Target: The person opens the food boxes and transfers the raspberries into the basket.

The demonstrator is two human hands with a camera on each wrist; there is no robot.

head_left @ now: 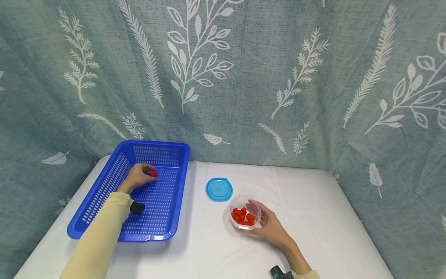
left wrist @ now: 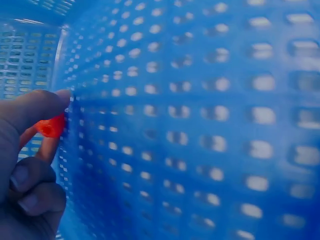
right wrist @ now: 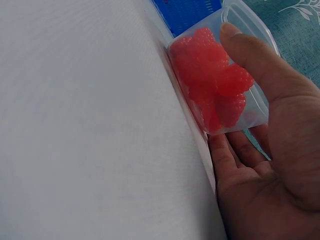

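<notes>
Inside the blue plastic basket [head_left: 184,186], my left hand [head_left: 138,177] pinches a red raspberry [head_left: 153,174] between thumb and fingers, close to the slotted floor. The left wrist view shows the raspberry's hollow end [left wrist: 50,127] beneath a fingertip. On the white cloth, my right hand [head_left: 271,228] grips a clear plastic container [head_left: 240,200] from its right side, the thumb over its wall. Several red raspberries [right wrist: 202,65] lie piled inside that container, which looks tilted in the right wrist view. A round light-blue lid [head_left: 219,190] lies flat behind the container.
High slotted walls of the basket surround my left hand; its rim [head_left: 179,217] stands above the white-covered table [head_left: 202,248]. A green curtain with white leaf prints [head_left: 244,97] hangs along the back and sides. My left wrist carries a black device [head_left: 137,208].
</notes>
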